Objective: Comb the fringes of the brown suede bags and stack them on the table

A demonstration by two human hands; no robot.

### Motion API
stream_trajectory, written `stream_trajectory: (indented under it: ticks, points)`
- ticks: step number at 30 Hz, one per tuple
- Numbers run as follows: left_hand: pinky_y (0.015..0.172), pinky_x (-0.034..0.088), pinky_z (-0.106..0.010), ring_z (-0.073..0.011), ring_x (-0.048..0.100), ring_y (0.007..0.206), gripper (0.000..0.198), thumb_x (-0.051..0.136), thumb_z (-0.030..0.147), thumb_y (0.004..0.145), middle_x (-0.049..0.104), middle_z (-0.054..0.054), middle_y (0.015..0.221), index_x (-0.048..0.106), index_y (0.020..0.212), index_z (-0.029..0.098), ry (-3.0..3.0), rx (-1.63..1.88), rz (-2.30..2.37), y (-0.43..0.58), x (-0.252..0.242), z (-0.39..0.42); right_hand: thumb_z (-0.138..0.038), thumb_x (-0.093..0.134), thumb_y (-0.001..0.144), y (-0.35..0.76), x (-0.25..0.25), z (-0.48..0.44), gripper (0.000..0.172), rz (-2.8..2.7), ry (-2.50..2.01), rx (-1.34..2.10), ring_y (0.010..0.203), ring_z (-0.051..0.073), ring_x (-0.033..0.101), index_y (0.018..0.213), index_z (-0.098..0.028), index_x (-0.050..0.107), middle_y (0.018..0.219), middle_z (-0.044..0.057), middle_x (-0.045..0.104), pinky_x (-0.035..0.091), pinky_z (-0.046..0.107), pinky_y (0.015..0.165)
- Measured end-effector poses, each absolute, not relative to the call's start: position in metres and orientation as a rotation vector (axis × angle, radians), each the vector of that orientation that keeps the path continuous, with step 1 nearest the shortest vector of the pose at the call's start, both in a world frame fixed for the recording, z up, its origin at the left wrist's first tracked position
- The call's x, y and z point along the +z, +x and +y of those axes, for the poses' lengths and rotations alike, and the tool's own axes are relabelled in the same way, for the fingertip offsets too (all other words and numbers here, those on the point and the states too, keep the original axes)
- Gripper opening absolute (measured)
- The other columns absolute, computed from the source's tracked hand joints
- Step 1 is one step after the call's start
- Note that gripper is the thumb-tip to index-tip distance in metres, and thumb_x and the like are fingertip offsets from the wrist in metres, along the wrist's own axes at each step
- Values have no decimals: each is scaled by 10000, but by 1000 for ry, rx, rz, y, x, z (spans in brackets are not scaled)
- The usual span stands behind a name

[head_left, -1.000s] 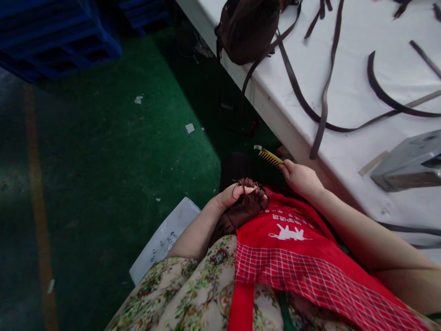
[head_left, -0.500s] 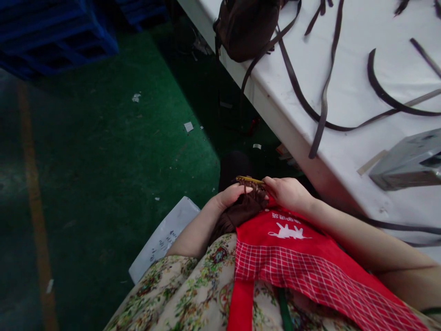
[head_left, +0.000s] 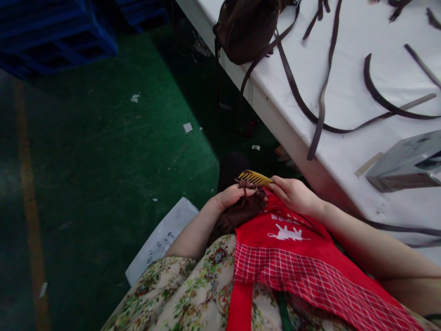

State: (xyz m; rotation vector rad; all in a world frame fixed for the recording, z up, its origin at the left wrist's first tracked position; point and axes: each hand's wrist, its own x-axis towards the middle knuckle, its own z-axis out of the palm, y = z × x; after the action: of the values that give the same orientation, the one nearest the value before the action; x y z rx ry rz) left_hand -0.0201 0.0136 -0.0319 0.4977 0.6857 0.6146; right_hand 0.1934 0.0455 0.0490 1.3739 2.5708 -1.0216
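Observation:
My right hand (head_left: 296,195) pinches one end of a yellow comb (head_left: 255,178), whose teeth point down toward me. Just below the comb, my left hand (head_left: 231,196) is closed on a dark brown piece of soft material (head_left: 243,212) with thin strips like a fringe at its upper end. The comb's teeth lie at or just over these strips; whether they pass between them I cannot tell. The brown piece rests against the red apron (head_left: 292,248) on my lap, and its lower part runs behind my left forearm.
On the white table (head_left: 344,170) to the right lie a dark brown bag (head_left: 248,32), several dark straps (head_left: 325,92) and a grey box-like object (head_left: 406,161). Blue pallets (head_left: 58,37) stand at the far left. A white sheet with writing (head_left: 161,239) is beside my left arm.
The comb has tilted, so its teeth now show plainly, where before only its edge was visible. My right hand has turned with it and shifted slightly right. My left hand keeps its hold.

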Motion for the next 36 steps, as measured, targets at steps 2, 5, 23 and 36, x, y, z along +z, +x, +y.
stream_trajectory:
  ticks: [2,5,23,36]
  points:
    - [954,429,-397,-244,665,907,427,752,321,652,727,-103,877,678,1002,87,478,623,680,-19,-32,13,-412,265,970,188,51,40,331,2593,1309,-955,661,161,587,902,-213,521,771,42,650,353,249,592]
    - [934,442,-404,-253,670,883,414,734,342,671,726,-113,850,683,983,75,483,597,652,-19,-29,12,-394,256,974,183,46,37,334,2567,1288,-786,636,161,590,910,-205,524,762,44,657,326,254,571]
    - [938,436,-390,-250,664,910,327,676,308,698,722,-120,882,691,928,76,421,591,626,-22,-33,12,-436,258,971,198,45,48,357,2521,1547,-891,635,167,592,892,-216,527,724,35,645,355,255,577]
    - [946,431,-403,-253,660,914,323,732,287,627,723,-93,821,685,875,85,375,640,699,-20,-34,11,-412,260,973,186,43,35,322,2565,1335,-854,672,168,604,917,-216,509,780,37,651,358,252,598]
